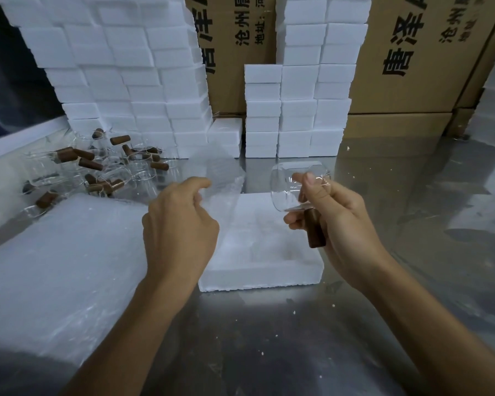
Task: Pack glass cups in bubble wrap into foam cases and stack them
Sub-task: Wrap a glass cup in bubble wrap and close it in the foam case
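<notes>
At the left of the frame we see a heap of loose glass cups [97,167] with brown wooden handles lying on their sides, and below them, filling the lower left, a thick stack of bubble wrap sheets [60,261]. Behind, in the upper left, a tall wall of closed white foam cases [120,81] rises, with lower stacks of foam cases [297,110] at upper centre. Brown cardboard boxes [406,67] printed with black characters stand behind the stacks and reach to the upper right.

We work over a shiny metal table [269,338], dotted with small white foam crumbs. At the centre lies an open foam case [257,252], its hollow facing up; nothing stands between it and our hands.

Our left hand [180,224] hovers at centre left, back of the hand towards us, fingers curled and pinching the edge of a clear bubble wrap sheet [220,178], which hangs above the far edge of the open case. Our right hand [332,218] is raised at centre right, just beyond the case's right side, grasping a glass cup [289,187] by its brown handle, thumb up against the glass, the cup's mouth turned towards the left.
</notes>
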Action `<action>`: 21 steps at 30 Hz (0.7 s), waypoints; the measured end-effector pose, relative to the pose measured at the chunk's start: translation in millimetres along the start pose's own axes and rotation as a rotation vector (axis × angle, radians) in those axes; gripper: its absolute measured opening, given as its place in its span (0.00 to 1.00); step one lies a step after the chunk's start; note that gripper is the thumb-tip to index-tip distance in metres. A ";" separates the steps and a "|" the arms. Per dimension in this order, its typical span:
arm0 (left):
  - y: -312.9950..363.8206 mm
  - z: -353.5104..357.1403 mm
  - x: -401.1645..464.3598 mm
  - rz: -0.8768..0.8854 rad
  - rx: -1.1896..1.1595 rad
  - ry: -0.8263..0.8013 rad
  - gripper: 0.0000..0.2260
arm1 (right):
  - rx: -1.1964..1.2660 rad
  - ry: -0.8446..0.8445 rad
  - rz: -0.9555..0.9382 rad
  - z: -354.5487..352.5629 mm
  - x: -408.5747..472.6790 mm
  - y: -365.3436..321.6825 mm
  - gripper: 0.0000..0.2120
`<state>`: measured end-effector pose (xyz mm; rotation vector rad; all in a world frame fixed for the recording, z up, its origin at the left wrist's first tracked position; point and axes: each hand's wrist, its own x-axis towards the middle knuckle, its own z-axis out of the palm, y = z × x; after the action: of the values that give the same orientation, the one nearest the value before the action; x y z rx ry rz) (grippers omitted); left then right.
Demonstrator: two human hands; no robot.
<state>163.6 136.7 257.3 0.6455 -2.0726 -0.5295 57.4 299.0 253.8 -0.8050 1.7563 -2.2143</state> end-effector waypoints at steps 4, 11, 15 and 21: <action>7.3 -4.0 -0.4 -0.054 -0.041 -0.026 0.15 | 0.004 -0.026 -0.024 1.9 -2.2 -3.4 0.29; 9.4 -12.3 7.5 -0.245 -0.282 -0.056 0.21 | -0.088 -0.099 -0.088 6.9 -7.9 -12.5 0.13; 0.0 -16.1 16.6 -0.328 -0.332 -0.158 0.16 | -0.081 -0.134 -0.120 8.6 -10.4 -15.2 0.12; 5.0 -16.8 6.6 -0.005 -0.147 -0.205 0.33 | 0.209 -0.277 0.038 13.6 -15.1 -26.9 0.21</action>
<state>173.3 134.3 273.2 0.5285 -2.1973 -0.7704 81.7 302.2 276.9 -0.9656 1.3759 -2.0992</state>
